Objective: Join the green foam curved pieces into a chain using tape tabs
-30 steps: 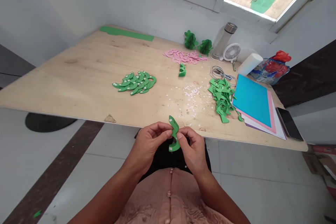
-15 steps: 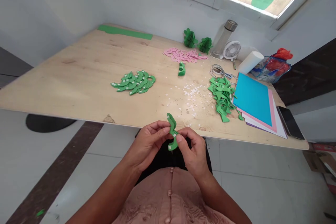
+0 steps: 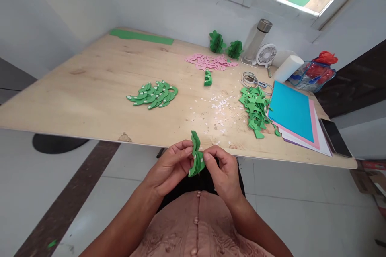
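Note:
Between my hands, over the table's front edge, is a layered green paper cutout [image 3: 197,162] with curved edges and small white patches. My left hand [image 3: 175,163] pinches it from the left side. The thumb and fingers of my right hand [image 3: 221,171] pinch its right side, and its lower layers fan apart. A pile of curved green cutouts with white patches [image 3: 155,94] lies on the table ahead to the left. Straight ahead stands a small folded green paper stack [image 3: 208,78].
Pink cutouts [image 3: 208,62] lie near two green paper trees [image 3: 217,42] at the wall. White paper bits [image 3: 221,103] and green scraps [image 3: 255,108] are on the right. Beyond are scissors [image 3: 265,87], a bottle [image 3: 257,40], a fan [image 3: 266,54], coloured sheets [image 3: 292,110] and a phone [image 3: 335,138].
My right hand has pulled the right side of the green cutout outward, and its lower layers now spread open like a fan. My left hand keeps its pinch.

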Demonstrator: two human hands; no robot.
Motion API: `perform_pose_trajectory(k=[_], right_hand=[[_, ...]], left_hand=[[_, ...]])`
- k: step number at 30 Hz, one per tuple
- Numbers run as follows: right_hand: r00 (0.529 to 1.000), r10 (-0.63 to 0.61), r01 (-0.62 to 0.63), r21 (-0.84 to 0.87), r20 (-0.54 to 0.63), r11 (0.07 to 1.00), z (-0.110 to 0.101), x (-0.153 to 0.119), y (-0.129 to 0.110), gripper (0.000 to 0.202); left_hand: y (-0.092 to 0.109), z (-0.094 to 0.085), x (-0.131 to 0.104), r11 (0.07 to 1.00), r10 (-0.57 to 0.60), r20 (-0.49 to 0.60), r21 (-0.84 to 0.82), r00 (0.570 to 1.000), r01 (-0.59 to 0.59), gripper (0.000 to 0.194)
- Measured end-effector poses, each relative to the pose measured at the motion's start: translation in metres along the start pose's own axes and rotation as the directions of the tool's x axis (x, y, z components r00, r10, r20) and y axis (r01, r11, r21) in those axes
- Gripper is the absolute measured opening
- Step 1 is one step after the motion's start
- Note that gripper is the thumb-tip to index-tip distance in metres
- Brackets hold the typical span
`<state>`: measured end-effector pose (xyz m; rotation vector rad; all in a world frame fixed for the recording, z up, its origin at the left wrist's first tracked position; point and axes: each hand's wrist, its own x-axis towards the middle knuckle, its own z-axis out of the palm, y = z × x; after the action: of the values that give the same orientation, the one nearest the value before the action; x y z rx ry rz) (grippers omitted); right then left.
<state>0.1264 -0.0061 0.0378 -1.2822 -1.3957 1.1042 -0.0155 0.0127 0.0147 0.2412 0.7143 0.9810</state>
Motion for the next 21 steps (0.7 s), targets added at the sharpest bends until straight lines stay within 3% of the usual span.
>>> perform_pose_trajectory(k=[13, 21], right_hand=[[0.998, -0.005, 0.003, 0.032, 0.063, 0.999, 0.0, -0.003, -0.008, 0.02], [0.998, -0.038, 0.038, 0.0, 0.045, 0.999, 0.0, -0.003, -0.012, 0.019]], left_hand=[[-0.002, 0.002, -0.003, 0.999, 0.043, 0.122, -0.035, 0.992, -0.039, 0.02], [-0.002, 0.003, -0.003, 0.999, 0.036, 0.108, -0.033, 0.993, -0.032, 0.024]])
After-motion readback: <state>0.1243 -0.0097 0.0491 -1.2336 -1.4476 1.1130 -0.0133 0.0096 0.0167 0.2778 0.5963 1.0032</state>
